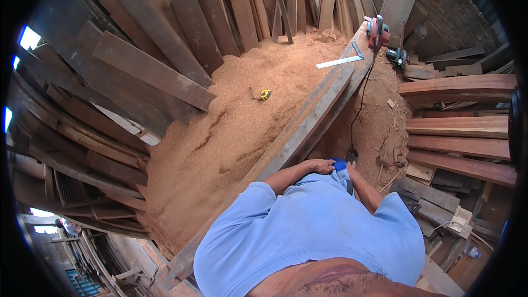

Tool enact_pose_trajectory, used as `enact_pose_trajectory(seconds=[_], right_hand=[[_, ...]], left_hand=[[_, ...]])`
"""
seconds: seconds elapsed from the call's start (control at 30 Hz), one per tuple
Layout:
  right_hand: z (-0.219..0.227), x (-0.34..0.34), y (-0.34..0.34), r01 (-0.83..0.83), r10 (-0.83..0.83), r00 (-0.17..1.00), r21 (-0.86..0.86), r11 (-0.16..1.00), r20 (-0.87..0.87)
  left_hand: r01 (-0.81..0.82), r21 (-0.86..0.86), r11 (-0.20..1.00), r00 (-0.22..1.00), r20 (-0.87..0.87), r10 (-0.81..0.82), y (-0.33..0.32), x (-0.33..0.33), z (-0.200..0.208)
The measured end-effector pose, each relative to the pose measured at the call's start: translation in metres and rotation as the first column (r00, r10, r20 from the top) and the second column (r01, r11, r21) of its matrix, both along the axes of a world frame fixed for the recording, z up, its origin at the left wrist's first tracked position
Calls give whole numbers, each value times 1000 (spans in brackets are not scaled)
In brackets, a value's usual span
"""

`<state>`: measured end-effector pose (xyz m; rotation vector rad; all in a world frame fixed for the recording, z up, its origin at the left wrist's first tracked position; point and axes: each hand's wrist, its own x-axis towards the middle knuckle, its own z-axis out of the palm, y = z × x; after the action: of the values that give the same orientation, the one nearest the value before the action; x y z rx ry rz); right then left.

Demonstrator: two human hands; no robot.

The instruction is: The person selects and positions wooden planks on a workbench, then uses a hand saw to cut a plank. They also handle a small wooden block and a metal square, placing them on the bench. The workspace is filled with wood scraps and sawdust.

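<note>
My left hand [322, 166] is at my waist, its fingers curled against a bright blue patch [340, 164] below the hem of my light blue shirt [335, 217]. What those fingers hold is too small to make out. Beside it, my right hand [352, 166] shows only in part, its fingers largely hidden. Just beyond the right hand lies a small dark object [351, 155]. A black cord [361, 104] runs from there up to a red power tool [377, 32] at the beam's far end.
A long wooden beam [308, 132] slants across the sawdust [220, 143]. On it rests a metal square [340, 61]. A yellow tape measure [264, 94] lies in the sawdust. Beyond the beam stands a green power tool [396, 57]. Planks [159, 71] lean all around; reddish timbers [456, 126] are stacked right.
</note>
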<state>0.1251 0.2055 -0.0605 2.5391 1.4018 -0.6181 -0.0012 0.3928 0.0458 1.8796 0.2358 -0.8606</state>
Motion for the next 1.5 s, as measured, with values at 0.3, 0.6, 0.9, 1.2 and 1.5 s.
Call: enact_pose_trajectory(seconds=[0.3,0.6,0.9,1.2,1.5], right_hand=[[3,4,-11,-10,10,1000,-25,1000,-3],[2,1,-22,-34,33,998,-32,999,-55],[-2,8,-20,-34,33,999,-36,999,-18],[-11,14,-3,-68,71,996,-62,996,44],[-26,11,-3,-53,63,993,-98,994,99]], left_hand=[[40,56,998,999,20,-42,-19,13,-19],[-81,165,983,976,212,45,-22,16,3],[-493,243,835,867,220,448,-16,17,5],[-212,60,975,967,161,200,-5,10,-22],[202,-125,971,979,68,-195,-8,24,-7]])
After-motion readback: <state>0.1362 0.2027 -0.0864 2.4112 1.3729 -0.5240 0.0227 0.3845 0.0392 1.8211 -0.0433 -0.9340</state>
